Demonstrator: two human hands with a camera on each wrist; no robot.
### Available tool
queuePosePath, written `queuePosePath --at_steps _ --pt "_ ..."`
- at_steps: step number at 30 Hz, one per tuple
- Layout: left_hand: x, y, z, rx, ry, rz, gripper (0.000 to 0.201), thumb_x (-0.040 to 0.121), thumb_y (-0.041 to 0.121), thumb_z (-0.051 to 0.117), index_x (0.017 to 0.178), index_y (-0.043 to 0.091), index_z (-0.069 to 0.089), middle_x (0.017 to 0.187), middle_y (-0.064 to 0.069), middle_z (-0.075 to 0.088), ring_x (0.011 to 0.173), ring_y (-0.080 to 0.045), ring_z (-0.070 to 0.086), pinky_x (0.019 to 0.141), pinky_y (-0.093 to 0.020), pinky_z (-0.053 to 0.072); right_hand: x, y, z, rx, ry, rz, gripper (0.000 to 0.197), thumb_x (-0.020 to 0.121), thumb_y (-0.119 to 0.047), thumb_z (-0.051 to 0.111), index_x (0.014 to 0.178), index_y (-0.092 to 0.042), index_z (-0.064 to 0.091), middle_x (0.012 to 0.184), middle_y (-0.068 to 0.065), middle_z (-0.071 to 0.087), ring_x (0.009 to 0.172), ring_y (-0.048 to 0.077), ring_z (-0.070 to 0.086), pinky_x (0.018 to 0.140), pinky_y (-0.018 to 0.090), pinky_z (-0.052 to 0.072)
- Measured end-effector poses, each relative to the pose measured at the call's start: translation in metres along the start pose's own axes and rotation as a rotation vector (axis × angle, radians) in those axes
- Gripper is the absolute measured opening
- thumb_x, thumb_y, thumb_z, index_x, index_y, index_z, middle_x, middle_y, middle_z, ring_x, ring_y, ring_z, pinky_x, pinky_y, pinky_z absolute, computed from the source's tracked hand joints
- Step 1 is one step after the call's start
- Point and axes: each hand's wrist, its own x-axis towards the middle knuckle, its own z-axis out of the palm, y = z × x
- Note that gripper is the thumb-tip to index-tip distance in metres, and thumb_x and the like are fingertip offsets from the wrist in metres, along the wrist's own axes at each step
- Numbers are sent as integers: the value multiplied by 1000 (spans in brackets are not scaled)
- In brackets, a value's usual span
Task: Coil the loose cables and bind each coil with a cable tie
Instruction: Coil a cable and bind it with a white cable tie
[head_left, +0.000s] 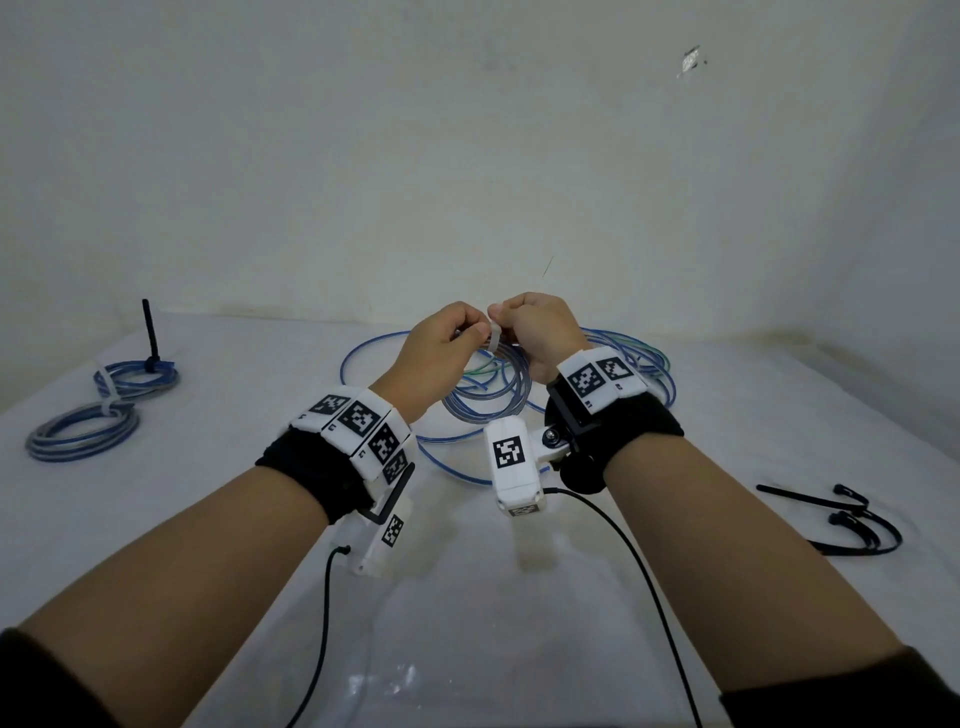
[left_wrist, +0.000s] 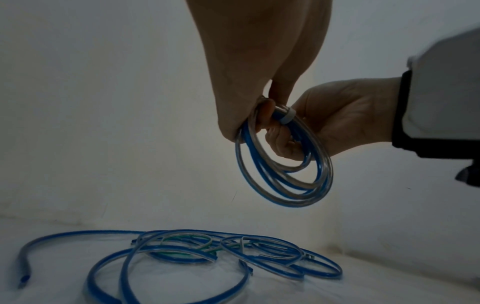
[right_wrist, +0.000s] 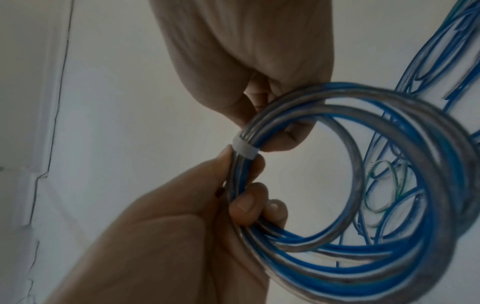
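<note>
Holding blue coil (left_wrist: 283, 174) aloft: gripped by left hand (head_left: 441, 345) fingers, white tie (right_wrist: 245, 151) pinched by right hand (head_left: 540, 332). Cable judged light, springy; hold best taken beside tie.

Tie (head_left: 494, 338) ends hidden between fingers above coil (head_left: 488, 387). Coil's right rim blurred in right wrist view. Forearms cut off at bottom edge.
</note>
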Motion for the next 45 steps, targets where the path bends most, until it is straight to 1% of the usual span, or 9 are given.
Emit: queuePosePath --at_steps 4,9,13,18,25,29,33,38,45 --pt "2 0 -4 63 -25 14 12 95 14 49 91 8 59 70 3 49 64 -12 39 62 -25 33 -1 2 4 21 27 3 17 85 -4 62 69 -7 58 74 15 61 74 29 61 80 48 56" --pt "6 2 -3 -42 55 -22 12 95 19 51 88 17 61 77 2 57 67 -11 48 71 -27 41 -4 0 1 152 15 -59 16 86 -8 64 72 -4 58 66 13 58 53 22 54 52 28 50" --pt "3 6 0 -115 73 24 9 91 20 59 96 14 61 89 3 66 84 -9 62 82 -21 49 -11 -7 -6 218 -60 -19 12 88 -8 61 80 0 59 63 13 56 48 19 50 44 21 45" --pt "3 6 5 -174 53 34 11 88 14 62 98 10 61 90 -1 67 83 -8 64 79 -17 50 -8 -10 -11 172 -45 26 18 89 -7 59 71 -3 59 65 12 56 52 20 51 50 27 44" --pt "1 7 3 -88 -17 63 7 92 11 56 96 10 61 97 -11 68 90 -17 63 90 -30 49 1 -7 -9 76 -34 57 20 91 -4 53 72 -8 56 69 8 56 62 18 54 63 31 48" --pt "2 8 2 -75 -3 74 6 93 12 55 93 13 61 92 -4 68 86 -12 63 85 -22 50 0 -3 -9 73 -5 17 20 90 -6 56 69 -8 56 67 7 57 60 19 54 61 30 49" --pt "9 10 0 -125 176 70 5 92 16 56 91 13 61 83 7 64 73 2 58 71 -11 45 -7 -8 -12 175 -94 -44 28 95 -20 54 75 -1 63 65 12 59 55 22 55 56 30 49" --pt "17 8 -12 -210 297 10 13 91 21 58 79 19 57 70 8 55 61 -5 47 65 -23 38 -17 -6 -20 118 -336 7 31 98 -32 46 96 -7 64 75 6 65 64 17 60 66 28 48" --pt "5 7 -10 -280 151 -1 4 96 17 50 94 14 51 87 0 61 62 -8 51 59 -17 46 -19 0 -5 158 -212 -112 23 101 -18 39 94 -6 57 63 1 41 43 6 47 59 28 46"
